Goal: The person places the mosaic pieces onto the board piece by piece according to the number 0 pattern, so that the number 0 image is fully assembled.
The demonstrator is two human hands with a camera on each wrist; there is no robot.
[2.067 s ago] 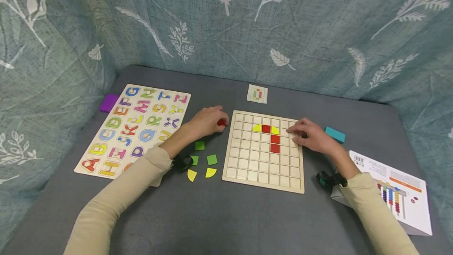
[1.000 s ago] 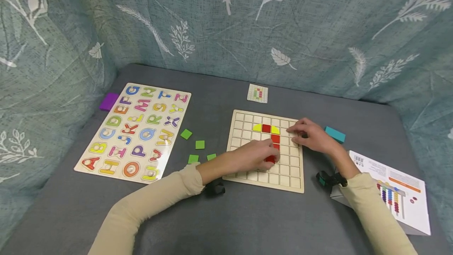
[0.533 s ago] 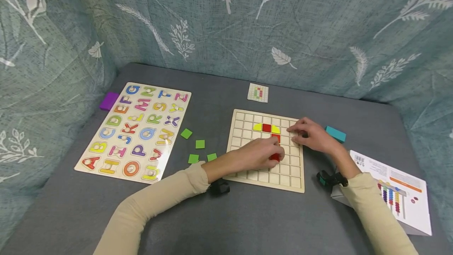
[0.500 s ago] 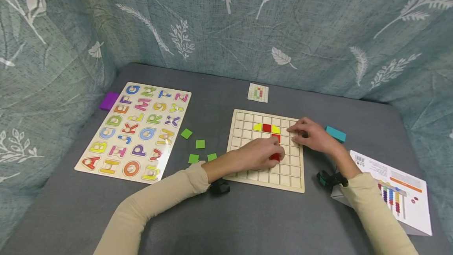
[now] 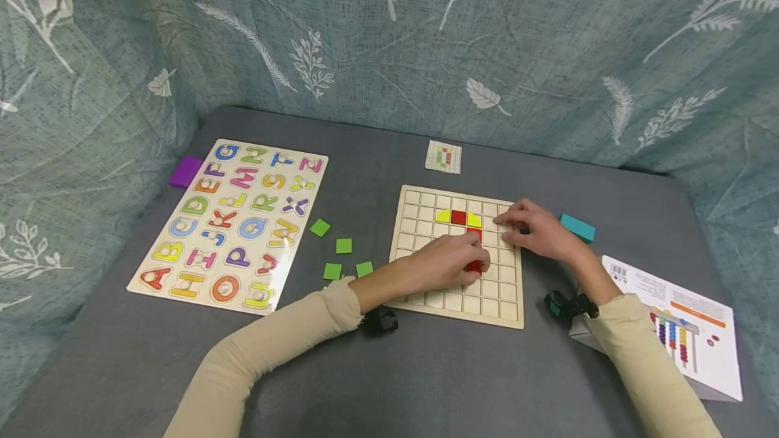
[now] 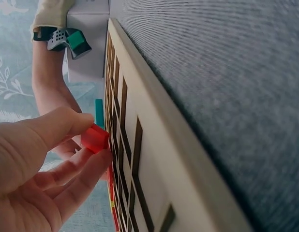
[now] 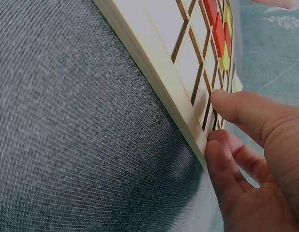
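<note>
Left wrist view shows the left hand (image 6: 38, 169) pinching a red tile (image 6: 95, 138) against the grid board (image 5: 414, 269); it should go in flat, square to the cell below the other red ones. Right hand (image 5: 535, 232) rests relaxed on the board's edge, steadying it. Green tiles (image 5: 343, 246) and the alphabet puzzle (image 5: 234, 222) lie left, clear of the work.

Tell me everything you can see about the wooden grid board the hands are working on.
The wooden grid board is pale, square and flat on the grey surface, divided into shallow square cells. Yellow and red tiles fill a few cells. The left hand pinches a red tile over it; the right hand rests on its right edge.
</note>
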